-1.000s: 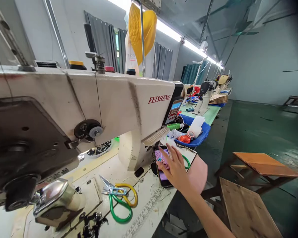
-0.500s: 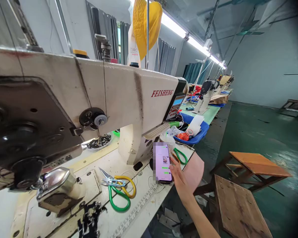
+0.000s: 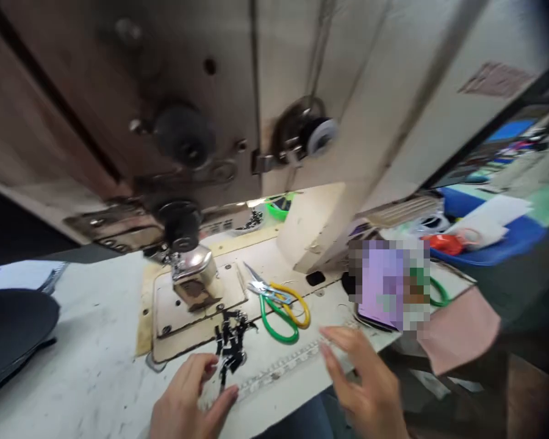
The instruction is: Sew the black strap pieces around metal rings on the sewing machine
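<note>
My left hand [image 3: 190,399] is at the front of the sewing machine bed, thumb and fingers apart, right beside a pile of small black strips with metal bits [image 3: 232,341]. Whether a fingertip touches the pile I cannot tell. Over the table's front edge, my right hand [image 3: 368,384] has its fingers apart and holds nothing. Between the hands and farther back lie scissors [image 3: 279,314] with one green and one yellow handle. A phone [image 3: 379,286], partly blurred out, rests at the right, beyond my right hand. Behind the pile is the machine's presser area [image 3: 193,271].
The sewing machine head [image 3: 297,61] hangs low across the upper view. At the right stand a blue basket [image 3: 521,241] with mixed items and green-handled scissors [image 3: 439,292]. A round black object [image 3: 16,335] lies at the left. A printed ruler [image 3: 279,372] runs along the front.
My right hand has left the phone and moved toward the table's front edge. My left hand has come into view by the black strips. The view has turned down and left.
</note>
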A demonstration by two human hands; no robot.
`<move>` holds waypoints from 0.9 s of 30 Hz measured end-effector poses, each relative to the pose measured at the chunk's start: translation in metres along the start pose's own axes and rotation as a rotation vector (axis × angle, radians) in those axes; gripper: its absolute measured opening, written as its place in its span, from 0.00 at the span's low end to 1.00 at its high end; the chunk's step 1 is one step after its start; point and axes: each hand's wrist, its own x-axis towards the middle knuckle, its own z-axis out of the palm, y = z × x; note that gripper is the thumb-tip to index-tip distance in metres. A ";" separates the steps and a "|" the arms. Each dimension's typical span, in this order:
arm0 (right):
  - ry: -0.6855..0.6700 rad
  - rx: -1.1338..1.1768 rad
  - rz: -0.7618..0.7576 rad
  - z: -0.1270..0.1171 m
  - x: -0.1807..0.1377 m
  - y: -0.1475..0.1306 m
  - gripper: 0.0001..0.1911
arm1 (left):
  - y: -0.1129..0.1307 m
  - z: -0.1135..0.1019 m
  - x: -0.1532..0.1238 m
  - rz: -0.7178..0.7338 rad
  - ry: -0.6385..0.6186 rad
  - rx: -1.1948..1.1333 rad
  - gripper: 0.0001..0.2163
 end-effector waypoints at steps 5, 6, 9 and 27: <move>-0.406 0.212 -0.116 0.063 0.010 -0.048 0.16 | 0.010 -0.002 0.005 0.006 -0.067 0.097 0.04; -0.436 0.234 -0.097 0.071 0.011 -0.052 0.15 | 0.008 -0.002 0.006 0.026 -0.082 0.089 0.02; -0.504 0.295 -0.044 0.085 0.013 -0.058 0.15 | -0.007 -0.003 0.005 0.139 0.000 0.058 0.04; -0.483 0.552 -0.191 0.096 0.036 -0.097 0.15 | -0.005 -0.025 -0.007 0.200 0.330 -0.424 0.08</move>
